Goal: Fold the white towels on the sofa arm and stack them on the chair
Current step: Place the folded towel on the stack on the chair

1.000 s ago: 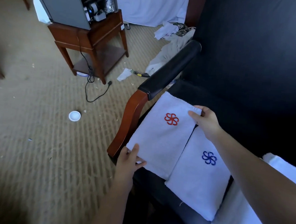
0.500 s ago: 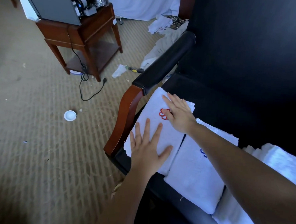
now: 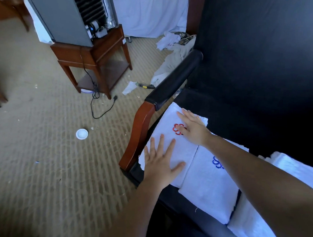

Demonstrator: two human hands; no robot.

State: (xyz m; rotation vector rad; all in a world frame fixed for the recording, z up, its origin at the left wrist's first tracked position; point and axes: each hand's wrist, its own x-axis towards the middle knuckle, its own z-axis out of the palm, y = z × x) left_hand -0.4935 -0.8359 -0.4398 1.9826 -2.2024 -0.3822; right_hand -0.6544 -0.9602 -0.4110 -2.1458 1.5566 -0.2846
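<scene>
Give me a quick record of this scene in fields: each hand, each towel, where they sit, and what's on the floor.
left hand: flat, fingers spread, pressing the near end of the red-logo towel
right hand: flat on that towel's far end, partly covering the logo
red-logo towel: folded, on the chair seat next to the armrest
blue-logo towel: folded, alongside it on the right
third towel: white, further right, partly hidden by the arm
floor: white lid and black cord on the carpet
</scene>
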